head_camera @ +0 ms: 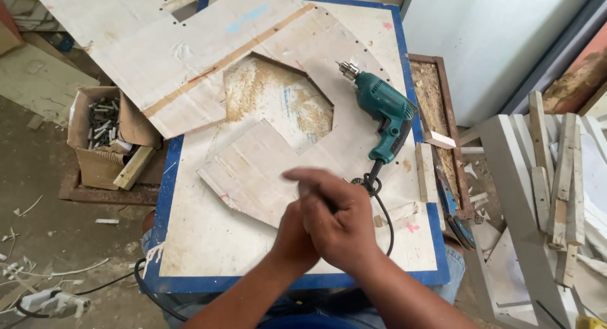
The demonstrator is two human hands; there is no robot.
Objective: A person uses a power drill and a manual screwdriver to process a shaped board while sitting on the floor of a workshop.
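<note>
While clasped together above the near edge of the blue-rimmed table (165,209), both hands sit close to the body: right hand (338,225) on top, fingers curled over the left hand (292,237), which lies mostly hidden beneath. Cannot tell whether anything is gripped between them; index finger of the right hand blurred, pointing left across the boards. Nothing seen held.

Just beyond the knuckles, a pale cut board (265,168) lying flat on the table top, angled, touching a larger sheet with an eight-sided hole (278,98) dusted with sawdust. Further back, another big sheet (158,57) overhanging the far left corner, crossed by a brown strip.

To the right of the hands, a green electric drill (382,111) resting on its side, chuck pointing away to the left, black cord (382,209) looping from the handle past the right hand and off the near edge.

Left of the table, a cardboard box (104,136) with grey plugs inside. On the right, a wooden tray (436,101) of sawdust and a heap of white wooden slats (559,177).
</note>
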